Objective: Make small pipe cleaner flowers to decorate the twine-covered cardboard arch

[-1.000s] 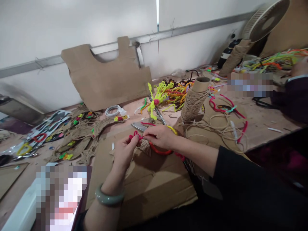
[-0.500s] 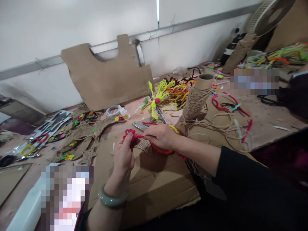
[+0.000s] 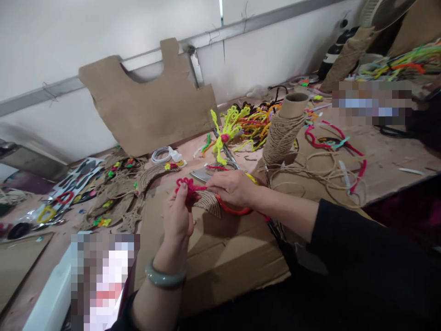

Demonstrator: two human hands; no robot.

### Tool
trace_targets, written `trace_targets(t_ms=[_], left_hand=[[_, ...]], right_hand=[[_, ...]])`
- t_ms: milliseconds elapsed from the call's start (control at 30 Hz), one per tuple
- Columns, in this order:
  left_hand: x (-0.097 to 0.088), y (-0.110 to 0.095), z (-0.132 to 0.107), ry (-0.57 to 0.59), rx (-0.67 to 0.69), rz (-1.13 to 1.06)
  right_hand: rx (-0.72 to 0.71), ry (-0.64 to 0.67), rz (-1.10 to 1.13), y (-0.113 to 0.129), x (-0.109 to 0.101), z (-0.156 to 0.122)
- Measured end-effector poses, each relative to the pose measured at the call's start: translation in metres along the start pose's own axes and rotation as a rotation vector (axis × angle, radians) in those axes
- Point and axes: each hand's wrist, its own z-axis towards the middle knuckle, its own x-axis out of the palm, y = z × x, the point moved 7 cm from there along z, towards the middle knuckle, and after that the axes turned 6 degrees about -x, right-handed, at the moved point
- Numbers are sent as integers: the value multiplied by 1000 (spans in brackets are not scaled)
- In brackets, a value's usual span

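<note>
My left hand point(image 3: 178, 215) is closed around a red pipe cleaner point(image 3: 188, 187) whose end is bent into small loops above my thumb. My right hand point(image 3: 231, 187) pinches the same red pipe cleaner just to the right, fingers pressed together. Under my right hand lies a twine-wrapped cone piece point(image 3: 210, 204) and an orange-red ring point(image 3: 236, 211). Both hands hover over a flat sheet of cardboard point(image 3: 220, 257). A green bangle point(image 3: 165, 279) sits on my left wrist.
Scissors point(image 3: 203, 174) lie just behind my hands. A twine spool point(image 3: 284, 131) stands to the right with loose twine point(image 3: 324, 177) around it. A pile of coloured pipe cleaners point(image 3: 241, 128) and a cardboard cut-out point(image 3: 144, 108) lean at the back. Twine craft pieces point(image 3: 120, 193) cover the left.
My left hand has turned upright and lifted the looped red end a little. The right hand keeps its pinch. The view has shifted slightly to the right and down.
</note>
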Motion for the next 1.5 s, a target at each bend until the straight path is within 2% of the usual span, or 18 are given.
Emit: trace_targets(t_ms=[233, 400, 500, 700, 867, 967, 1033, 1133, 1233, 1400, 1433, 1467, 1500], left_hand=[[10, 9, -7, 167, -177, 55], [14, 15, -10, 215, -270, 131], [13, 14, -9, 198, -249, 157], [6, 5, -3, 81, -107, 1], [12, 8, -7, 209, -192, 76], [17, 14, -10, 325, -207, 242], [18, 17, -11, 361, -175, 359], [16, 20, -9, 349, -145, 450], [13, 19, -7, 302, -164, 417], [7, 9, -4, 139, -154, 233], [6, 8, -3, 120, -151, 201], [5, 7, -2, 107, -148, 178], [4, 7, -2, 100, -144, 164]], right_hand=[[33, -62, 30, -14, -9, 1], [-4, -2, 9, -12, -7, 1], [-27, 2, -20, -11, -6, 0], [-101, -75, -92, -8, -9, 1], [-75, -28, -23, -10, -7, 2], [-47, 14, -21, -15, -6, 0], [-31, 18, -28, -19, -6, -2], [-43, 24, -37, -22, -7, -3], [-47, 16, -56, -21, -11, 1], [5, -224, -95, -9, -47, 6], [18, -239, -93, -5, -52, 5], [34, -202, -90, -1, -54, 4], [52, -106, -90, 2, -50, 2]])
